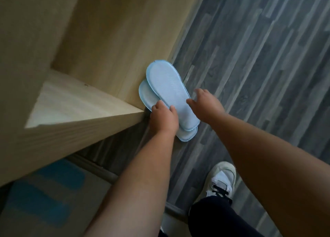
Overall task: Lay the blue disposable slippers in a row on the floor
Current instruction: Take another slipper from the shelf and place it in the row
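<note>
Down by the foot of a pale wooden cabinet (110,40), two blue disposable slippers (169,94) are stacked sole-up, the upper one overlapping the lower so that the lower slipper's rounded end peeks out at both ends of the stack. The left hand (163,118) grips the near left edge of the pair, its fingers curled over the sole of the top slipper. The right hand (205,105) is spread open with fingers loose, its thumb tip just at the right edge of the same slipper and gripping nothing. Whether the stack rests on the grey wood-pattern floor (259,58) or is held slightly above it cannot be told. The cabinet's side panel stands just beside the slippers on the left, and its lit shelf (71,104) juts toward the camera, its corner close to the left hand. Nearer the person, a white sneaker with black laces (220,181) stands on the floor below the right forearm, with a dark trouser leg (212,217) above it. A blue-patterned mat (46,197) lies at lower left, beyond a threshold strip (100,169).
</note>
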`<state>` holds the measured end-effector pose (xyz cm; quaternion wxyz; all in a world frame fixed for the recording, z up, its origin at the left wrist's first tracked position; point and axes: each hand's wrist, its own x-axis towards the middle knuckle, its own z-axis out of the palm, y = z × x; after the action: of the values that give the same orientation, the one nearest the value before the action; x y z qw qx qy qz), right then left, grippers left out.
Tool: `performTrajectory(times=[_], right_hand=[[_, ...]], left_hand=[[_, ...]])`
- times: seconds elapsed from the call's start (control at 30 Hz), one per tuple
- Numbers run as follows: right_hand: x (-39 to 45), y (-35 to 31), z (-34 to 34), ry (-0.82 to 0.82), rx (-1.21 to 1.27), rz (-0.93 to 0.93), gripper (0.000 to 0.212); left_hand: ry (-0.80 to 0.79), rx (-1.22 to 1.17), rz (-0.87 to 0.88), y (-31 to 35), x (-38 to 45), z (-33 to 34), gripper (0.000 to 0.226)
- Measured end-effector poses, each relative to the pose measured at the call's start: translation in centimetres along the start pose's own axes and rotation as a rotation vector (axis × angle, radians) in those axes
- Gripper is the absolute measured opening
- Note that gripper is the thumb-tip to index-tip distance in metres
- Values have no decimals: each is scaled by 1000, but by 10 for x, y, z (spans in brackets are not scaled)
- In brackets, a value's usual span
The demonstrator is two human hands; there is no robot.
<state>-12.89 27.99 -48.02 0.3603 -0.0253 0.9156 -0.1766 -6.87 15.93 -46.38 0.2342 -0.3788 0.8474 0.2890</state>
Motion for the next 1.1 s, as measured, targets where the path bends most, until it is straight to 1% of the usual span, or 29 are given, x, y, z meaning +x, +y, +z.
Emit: performTrajectory(times=[0.1, 0.17, 0.27, 0.33, 0.4, 0.5, 0.7, 0.8, 0.93, 1.03, 1.1], right_hand=[[28, 0, 13, -30, 44, -16, 37], [39, 0, 19, -45, 88, 11, 32], [46, -2, 21, -48, 140, 45, 28], [44, -3, 14, -15, 181, 62, 20], [33, -3, 3, 19, 235, 84, 20], [0, -1, -18, 56, 325, 133, 20], [-97, -9, -65, 69, 392, 212, 21], [-149, -10, -79, 73, 415, 274, 23], [-201, -19, -82, 114, 492, 333, 21], [-224, -23, -74, 146, 500, 354, 16], [-232, -22, -68, 134, 506, 346, 14]], left_hand=[[41, -96, -116, 1, 21, 11, 33], [52, -150, -154, -1, 29, 16, 31], [35, -241, -172, -2, 37, 18, 28], [22, -259, -162, -1, 37, 15, 25], [13, -274, -136, 1, 28, 8, 22], [-6, -284, -100, 8, 1, -11, 19], [-77, -329, -50, 21, -75, -63, 16], [-122, -299, 19, 20, -112, -87, 16], [-153, -225, 86, 17, -149, -112, 18], [-161, -222, 97, 9, -167, -118, 15], [-163, -242, 80, 0, -176, -118, 10]])
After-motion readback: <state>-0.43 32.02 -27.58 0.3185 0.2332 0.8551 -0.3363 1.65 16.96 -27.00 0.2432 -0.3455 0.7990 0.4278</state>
